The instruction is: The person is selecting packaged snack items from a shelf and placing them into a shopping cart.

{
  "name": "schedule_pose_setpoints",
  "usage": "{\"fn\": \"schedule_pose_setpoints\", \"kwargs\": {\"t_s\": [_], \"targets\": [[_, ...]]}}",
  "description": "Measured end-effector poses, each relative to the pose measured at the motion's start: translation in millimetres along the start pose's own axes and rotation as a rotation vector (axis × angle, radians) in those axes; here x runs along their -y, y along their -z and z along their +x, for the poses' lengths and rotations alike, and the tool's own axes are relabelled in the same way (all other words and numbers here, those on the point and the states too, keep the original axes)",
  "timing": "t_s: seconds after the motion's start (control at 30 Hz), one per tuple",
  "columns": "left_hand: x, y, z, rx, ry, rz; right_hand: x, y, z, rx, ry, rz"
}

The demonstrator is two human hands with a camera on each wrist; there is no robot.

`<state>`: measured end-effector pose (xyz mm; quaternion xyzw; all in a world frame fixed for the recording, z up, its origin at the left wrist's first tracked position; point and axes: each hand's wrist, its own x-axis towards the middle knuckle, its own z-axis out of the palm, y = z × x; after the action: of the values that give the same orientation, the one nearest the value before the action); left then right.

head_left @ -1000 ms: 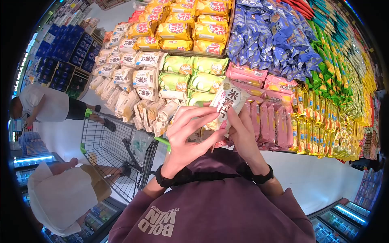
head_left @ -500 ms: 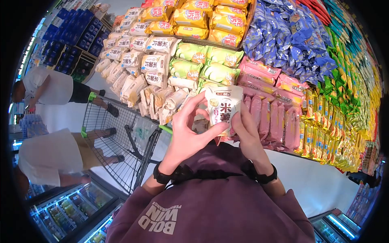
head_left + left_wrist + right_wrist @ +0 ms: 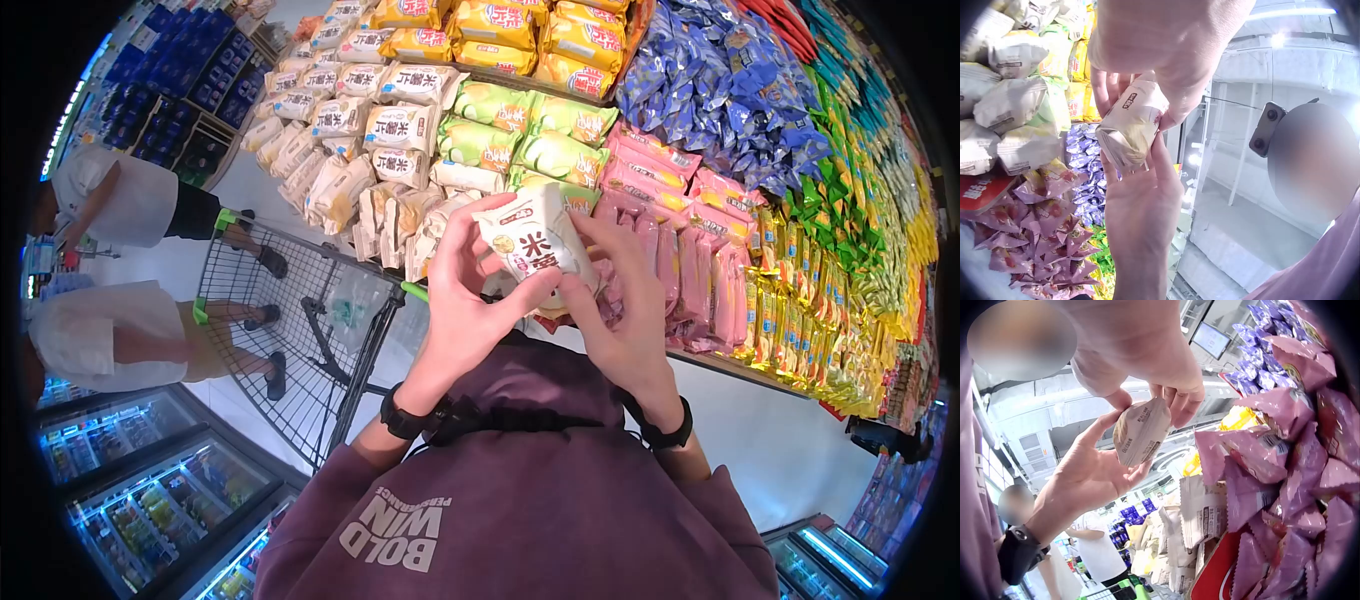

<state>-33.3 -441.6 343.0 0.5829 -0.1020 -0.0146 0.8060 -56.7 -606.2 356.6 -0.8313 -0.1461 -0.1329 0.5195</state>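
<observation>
A small white snack packet [image 3: 535,238] with dark characters is held up between both hands, in front of the chest. My left hand [image 3: 468,300] grips its left side, thumb across the lower front. On the other side my right hand [image 3: 628,310] pinches it, with the thumb near its lower edge. The left wrist view shows the packet [image 3: 1132,122] between the fingers of both hands. Its back, with small print, faces the right wrist camera, where the packet [image 3: 1142,431] sits between both hands' fingertips.
Beyond the hands lie rows of white packets [image 3: 402,128], green packets [image 3: 565,158], pink packets [image 3: 690,280] and blue packets [image 3: 720,90]. A wire shopping cart [image 3: 270,330] stands at the left, near two people in white shirts. Freezers [image 3: 165,480] are at the lower left.
The packet has tilted and turned in the hands, its top now leaning left. The right hand's fingers have spread along its side. The displays have shifted in view.
</observation>
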Motion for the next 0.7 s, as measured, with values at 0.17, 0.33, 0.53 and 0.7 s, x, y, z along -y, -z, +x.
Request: {"fn": "schedule_pose_setpoints", "kwargs": {"t_s": [0.17,0.33,0.53,0.7], "targets": [[-3,25,-18,-0.025,0.057,-0.047,26,-23,-2,0.086,0.132,-0.150],[-16,63,-49,-0.129,0.143,0.041,30,-73,-11,0.213,0.057,-0.209],[-21,175,-99,-0.357,0.140,0.211,39,-141,-13,0.445,-0.091,-0.156],[35,302,-113,-0.338,0.301,1.042,44,-202,2,0.563,0.000,-0.239]]}}
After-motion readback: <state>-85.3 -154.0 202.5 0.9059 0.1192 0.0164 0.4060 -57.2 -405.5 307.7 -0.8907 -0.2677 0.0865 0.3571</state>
